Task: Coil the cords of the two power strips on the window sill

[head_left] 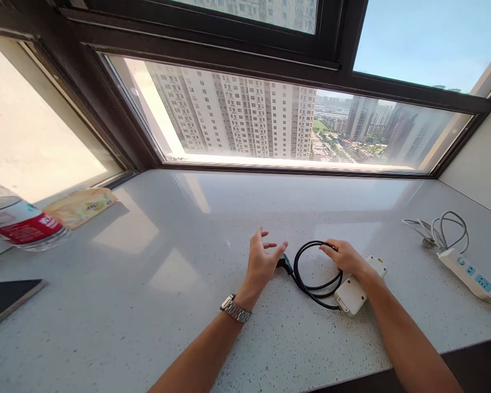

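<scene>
A black power cord (298,273) lies in loose loops on the speckled white counter. It runs into a white power strip (352,295) that shows screw heads on its upturned face. My right hand (347,257) is closed on the far right side of the loops, its wrist passing over the strip. Left of the coil, my left hand (262,259) is raised with fingers spread and curved, holding nothing. The black plug (285,264) at the cord's end is right beside its thumb; whether they touch I cannot tell. A metal watch circles my left wrist.
A second white power strip (467,273) with a grey coiled cord (450,232) lies at the right. On the left are a large red-labelled bottle (28,225), a soft tissue pack (82,206) and a dark flat device (8,299). Windows (245,117) border the counter's back.
</scene>
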A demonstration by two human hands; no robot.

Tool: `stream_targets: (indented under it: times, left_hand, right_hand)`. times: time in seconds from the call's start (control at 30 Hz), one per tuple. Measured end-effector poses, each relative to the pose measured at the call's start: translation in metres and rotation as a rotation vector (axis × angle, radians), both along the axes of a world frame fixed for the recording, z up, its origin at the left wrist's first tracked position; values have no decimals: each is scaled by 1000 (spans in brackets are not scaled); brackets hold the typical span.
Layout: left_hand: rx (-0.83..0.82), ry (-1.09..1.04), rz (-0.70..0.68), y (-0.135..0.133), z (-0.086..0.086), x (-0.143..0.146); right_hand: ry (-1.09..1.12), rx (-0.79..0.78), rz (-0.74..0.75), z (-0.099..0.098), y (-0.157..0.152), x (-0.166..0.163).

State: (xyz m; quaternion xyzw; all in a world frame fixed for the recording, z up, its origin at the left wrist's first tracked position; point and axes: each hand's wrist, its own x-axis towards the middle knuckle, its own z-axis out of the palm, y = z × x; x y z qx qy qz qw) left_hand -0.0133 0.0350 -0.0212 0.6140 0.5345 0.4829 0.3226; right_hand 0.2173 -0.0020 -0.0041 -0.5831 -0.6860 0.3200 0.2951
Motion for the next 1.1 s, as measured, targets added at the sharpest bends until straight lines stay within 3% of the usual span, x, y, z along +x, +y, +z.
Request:
stream_targets:
  times: [0.07,0.13,0.23,0.3,0.5,0.7,0.8,0.93,1.1]
  left_hand:
    - [154,98,-90,-2,5,-5]
    - [293,272,-381,-8,11,-6]
    - [352,537,-857,-18,17,-2]
    - [331,654,-976,-23,19,2]
    - [183,767,-888,-29,16,7]
    - [41,743,-542,-35,17,17]
    - [40,706,-408,-35,15,18]
    - [77,657,-366,-35,8,16]
    - [97,625,-394,-36,6,13]
  right_hand:
    - [-97,62,83,4,0,6]
    - [-118,99,178,7,-2,8]
    - [-124,104,268,11,-4,6]
    - [-175,109,274,11,-5,5]
    - [-296,273,105,12,-9,6]
    - [-316,455,-259,22,-16,6]
    - [-423,336,-374,25,-19,9]
    - [-578,53,-437,23,-21,29]
    - [-560,-22,-513,11,-23,76]
